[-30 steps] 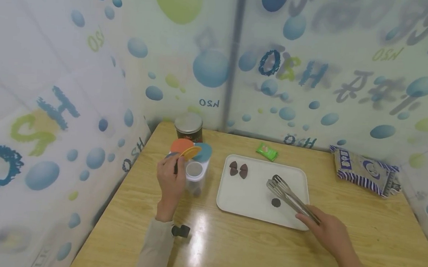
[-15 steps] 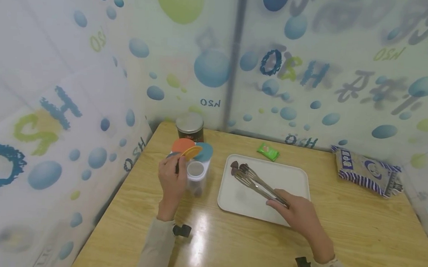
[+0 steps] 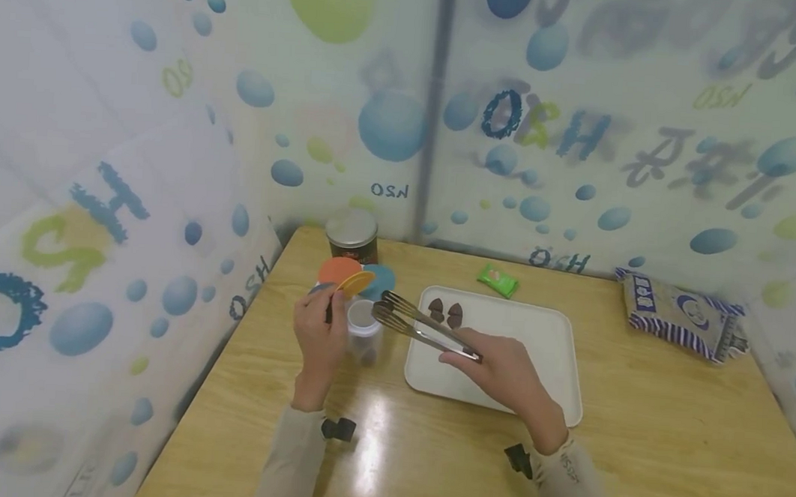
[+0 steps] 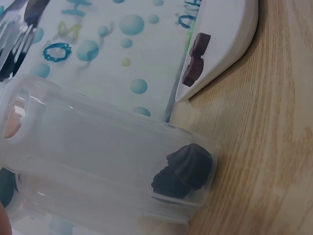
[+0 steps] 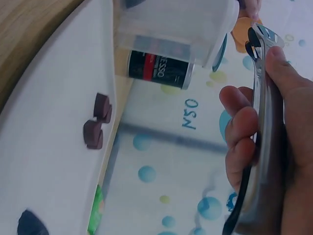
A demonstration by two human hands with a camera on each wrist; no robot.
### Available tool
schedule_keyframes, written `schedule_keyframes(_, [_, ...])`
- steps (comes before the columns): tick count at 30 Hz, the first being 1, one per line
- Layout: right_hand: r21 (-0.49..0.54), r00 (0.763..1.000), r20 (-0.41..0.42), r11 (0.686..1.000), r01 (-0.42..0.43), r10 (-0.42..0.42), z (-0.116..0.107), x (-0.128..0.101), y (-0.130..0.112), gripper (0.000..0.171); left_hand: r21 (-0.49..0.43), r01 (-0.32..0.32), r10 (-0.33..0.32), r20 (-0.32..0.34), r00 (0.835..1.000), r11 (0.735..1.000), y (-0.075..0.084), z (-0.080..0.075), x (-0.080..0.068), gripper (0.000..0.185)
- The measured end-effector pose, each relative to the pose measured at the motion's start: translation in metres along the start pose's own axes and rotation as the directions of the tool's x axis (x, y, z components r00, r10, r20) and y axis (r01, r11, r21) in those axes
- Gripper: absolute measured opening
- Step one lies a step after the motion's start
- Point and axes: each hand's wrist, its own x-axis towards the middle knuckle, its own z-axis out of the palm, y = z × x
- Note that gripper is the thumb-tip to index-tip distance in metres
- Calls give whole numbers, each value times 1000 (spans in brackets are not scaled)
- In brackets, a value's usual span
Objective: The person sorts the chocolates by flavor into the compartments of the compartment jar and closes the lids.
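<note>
My left hand (image 3: 318, 331) pinches the raised yellow lid (image 3: 356, 283) of a clear plastic jar (image 3: 364, 344). The jar's mouth shows uncovered, and dark ridged pieces (image 4: 183, 171) lie at its bottom in the left wrist view. My right hand (image 3: 503, 366) grips metal tongs (image 3: 427, 330), whose tips are beside the jar's mouth in the head view; I cannot tell whether they hold a piece. Reddish-brown pieces (image 3: 455, 314) sit at the back left of the white tray (image 3: 549, 324). A dark piece (image 5: 32, 225) shows on the tray in the right wrist view.
An orange lid (image 3: 338, 270) and a blue lid (image 3: 379, 280) stand by the jar. Behind them is a dark can (image 3: 353, 239) with a silver top. A green packet (image 3: 497, 281) lies behind the tray, and a striped bag (image 3: 685, 316) at the right. Patterned walls edge the table.
My right hand has carried the tongs leftward across the tray, from the small dark piece past the brown pieces to the jar's mouth. My left hand stays on the yellow lid.
</note>
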Motion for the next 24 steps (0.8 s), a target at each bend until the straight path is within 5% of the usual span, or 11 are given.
schedule_keyframes(10, [1,999,35,1000,24,-24,5,20,-15,34,-13,-11,11,-8,1000,1000,-3,3,-1,15])
schedule_keyframes(24, [-36,980,75,983,-181,184,-2,-7,4,44,-15,-8,8,-11,1000,1000,-2,3,-2,14])
